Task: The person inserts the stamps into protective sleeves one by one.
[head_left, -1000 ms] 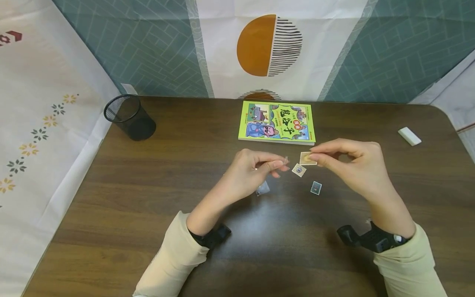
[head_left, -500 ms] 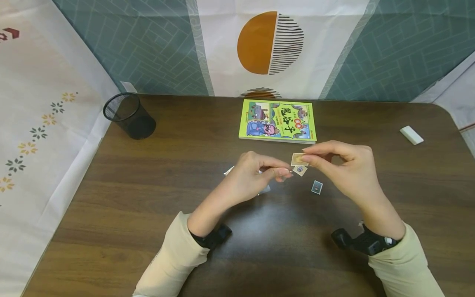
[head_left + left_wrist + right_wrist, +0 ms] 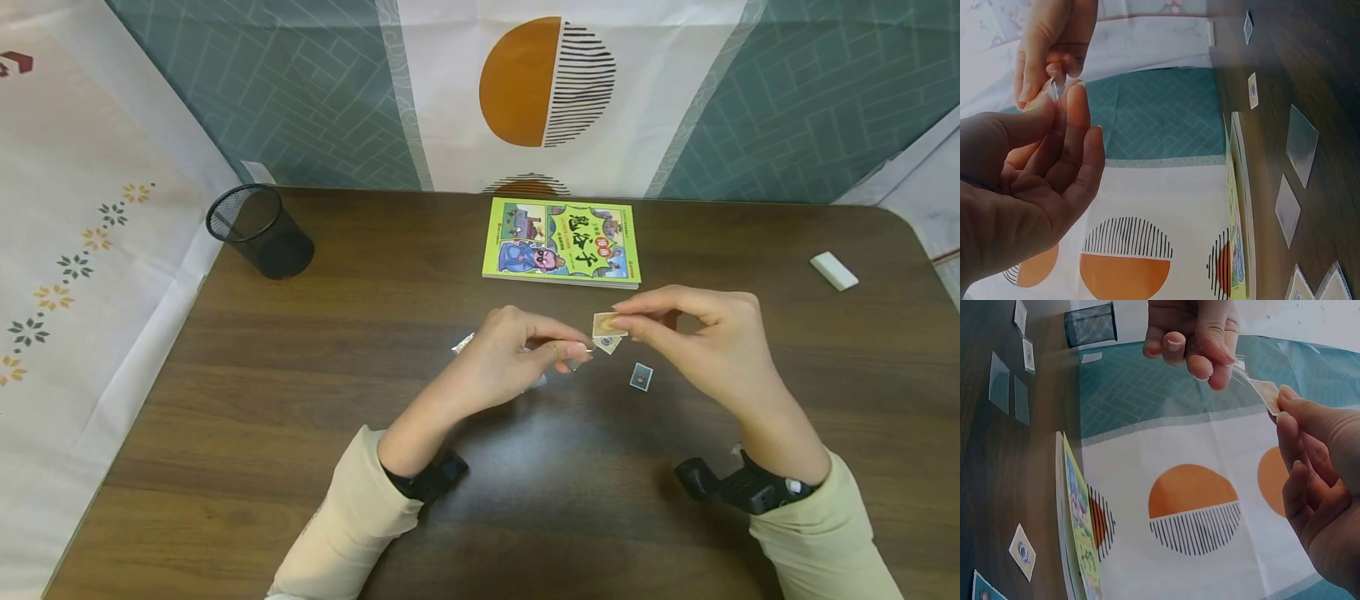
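Over the table's middle, my right hand (image 3: 697, 346) pinches a small cream stamp (image 3: 602, 326) between thumb and forefinger. Facing it, my left hand (image 3: 510, 358) holds a small clear plastic sleeve (image 3: 1240, 367) by thumb and fingertips. In the right wrist view the stamp's edge is right at the sleeve's end. Below the hands lie a pale stamp with a round blue design (image 3: 609, 344) and a dark blue stamp (image 3: 641, 377). Two flat clear sleeves (image 3: 1302, 147) lie on the wood in the left wrist view, partly hidden by my left hand in the head view.
Two sleeved stamps (image 3: 1334, 287) lie left of the clear sleeves. Behind the hands is a green comic-style book (image 3: 558, 242). A black mesh pen holder (image 3: 258, 233) stands at the back left, a white block (image 3: 834, 272) lies far right. Patterned cloth (image 3: 330, 92) hangs along the back edge.
My right hand has moved left with the cream stamp, up to the sleeve in my left hand, then slightly back right. My left hand has shifted slightly right.
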### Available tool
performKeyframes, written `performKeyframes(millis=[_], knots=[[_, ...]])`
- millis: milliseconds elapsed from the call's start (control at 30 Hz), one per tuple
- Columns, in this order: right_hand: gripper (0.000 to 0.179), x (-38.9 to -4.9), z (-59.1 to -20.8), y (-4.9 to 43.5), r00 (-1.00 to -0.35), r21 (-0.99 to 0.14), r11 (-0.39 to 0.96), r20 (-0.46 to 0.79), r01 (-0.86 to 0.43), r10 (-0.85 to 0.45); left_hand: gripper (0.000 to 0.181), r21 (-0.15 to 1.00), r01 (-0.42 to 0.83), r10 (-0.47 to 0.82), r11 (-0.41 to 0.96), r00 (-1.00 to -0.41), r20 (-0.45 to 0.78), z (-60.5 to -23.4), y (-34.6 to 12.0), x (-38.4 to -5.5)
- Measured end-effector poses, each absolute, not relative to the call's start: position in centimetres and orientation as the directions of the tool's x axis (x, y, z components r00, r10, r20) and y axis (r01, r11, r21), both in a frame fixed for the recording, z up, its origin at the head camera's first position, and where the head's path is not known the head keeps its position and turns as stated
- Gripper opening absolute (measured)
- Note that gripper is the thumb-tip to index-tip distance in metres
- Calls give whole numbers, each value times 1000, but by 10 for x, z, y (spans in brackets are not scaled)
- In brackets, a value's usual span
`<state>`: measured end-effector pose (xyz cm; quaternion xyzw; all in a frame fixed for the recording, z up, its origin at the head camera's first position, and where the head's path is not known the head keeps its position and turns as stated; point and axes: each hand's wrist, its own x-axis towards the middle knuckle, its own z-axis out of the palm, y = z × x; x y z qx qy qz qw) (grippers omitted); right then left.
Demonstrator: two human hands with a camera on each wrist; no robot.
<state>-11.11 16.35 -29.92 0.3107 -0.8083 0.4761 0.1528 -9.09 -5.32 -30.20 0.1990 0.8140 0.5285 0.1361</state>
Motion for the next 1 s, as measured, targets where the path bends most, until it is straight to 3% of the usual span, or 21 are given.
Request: performKeyframes(millis=[400, 1000], knots=[[23, -112, -303, 167, -720, -643, 327, 591, -693, -363, 17, 907, 187, 469, 378, -883, -13, -302, -52, -91], [32, -112, -297, 165, -673, -579, 344, 616, -739, -409, 8, 910, 177, 377, 376, -926, 24, -304, -50, -89]])
